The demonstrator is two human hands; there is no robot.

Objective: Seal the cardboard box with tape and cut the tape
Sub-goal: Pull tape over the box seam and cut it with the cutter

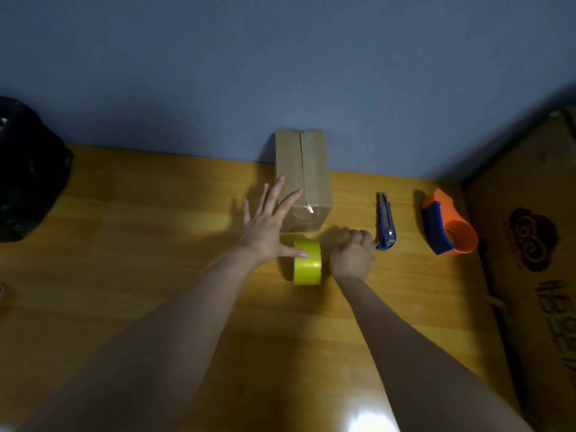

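A small cardboard box (311, 169) stands against the blue wall, with clear tape running along its top seam and down its front face. My left hand (268, 222) is spread open just left of the box, fingertips over its left edge, thumb resting on the yellow tape roll (308, 265). The roll stands on its edge in front of the box. My right hand (353, 254) is closed in a fist to the right of the roll, with nothing visible in it. A blue utility knife (386, 221) lies just right of that fist.
An orange and blue tape dispenser (448, 224) lies further right on the wooden table (140, 244). A large printed cardboard box (536, 260) fills the right side. A black bag (28, 173) sits at the far left.
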